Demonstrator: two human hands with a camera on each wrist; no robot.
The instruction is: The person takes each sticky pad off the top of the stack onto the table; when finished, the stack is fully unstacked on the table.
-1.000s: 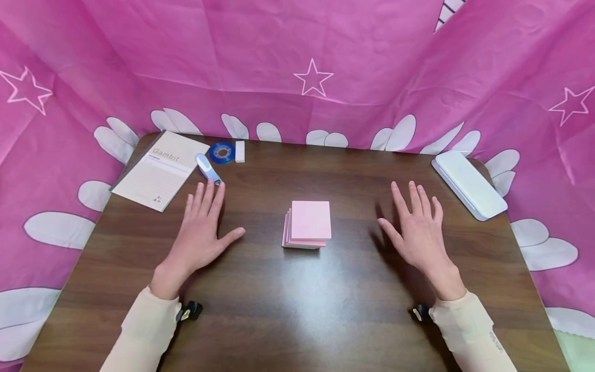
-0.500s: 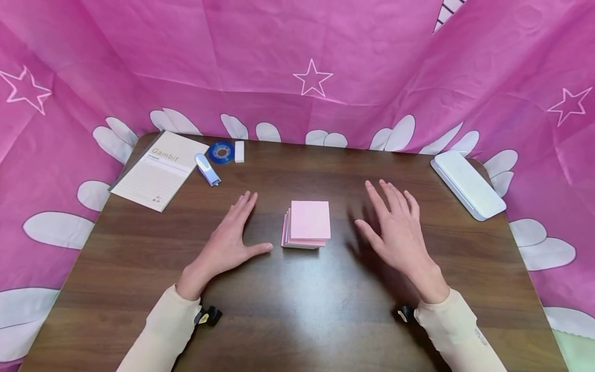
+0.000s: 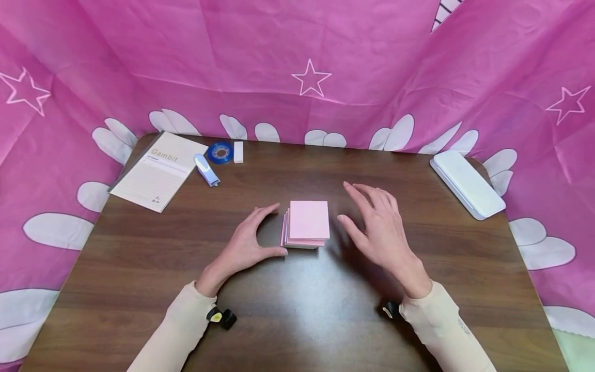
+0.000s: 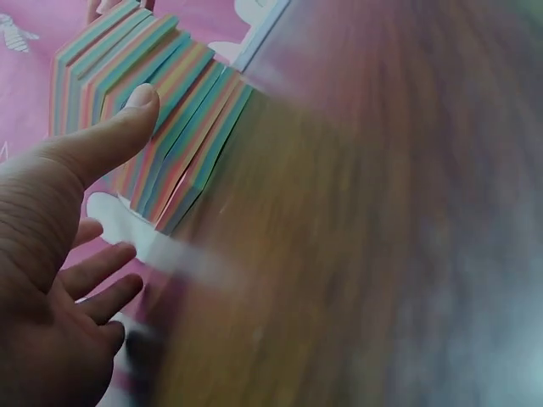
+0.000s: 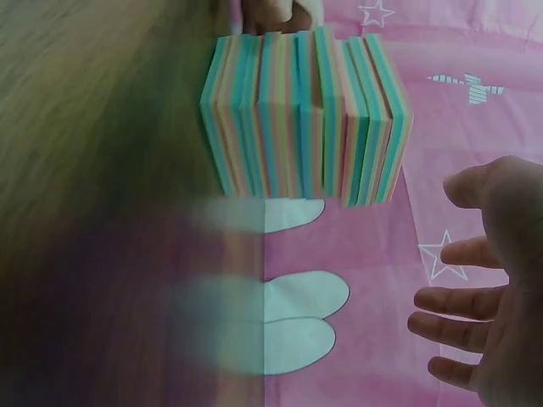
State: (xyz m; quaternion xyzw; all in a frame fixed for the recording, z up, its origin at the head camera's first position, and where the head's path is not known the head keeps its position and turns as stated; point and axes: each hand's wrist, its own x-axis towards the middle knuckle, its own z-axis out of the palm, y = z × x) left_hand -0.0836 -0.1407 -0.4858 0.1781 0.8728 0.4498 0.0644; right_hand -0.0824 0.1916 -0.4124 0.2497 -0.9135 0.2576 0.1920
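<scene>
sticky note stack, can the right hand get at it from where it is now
Probably yes. The right hand hovers open just right of the sticky note stack, with only bare table between them; the left hand is at the stack's opposite side.

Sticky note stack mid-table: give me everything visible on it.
The sticky note stack is a square paper block with a pale pink top sheet; wrist views show striped edges in teal, orange and pink. Its layers are slightly offset. It lies flat on the table. The left hand thumb touches its edge; the right hand hovers beside it.

One stack of paper pads [image 3: 306, 225] is seen, one booklet [image 3: 159, 170], one stapler [image 3: 206, 169], one tape roll [image 3: 220, 152], one eraser [image 3: 238, 152], one white case [image 3: 467, 183].
</scene>
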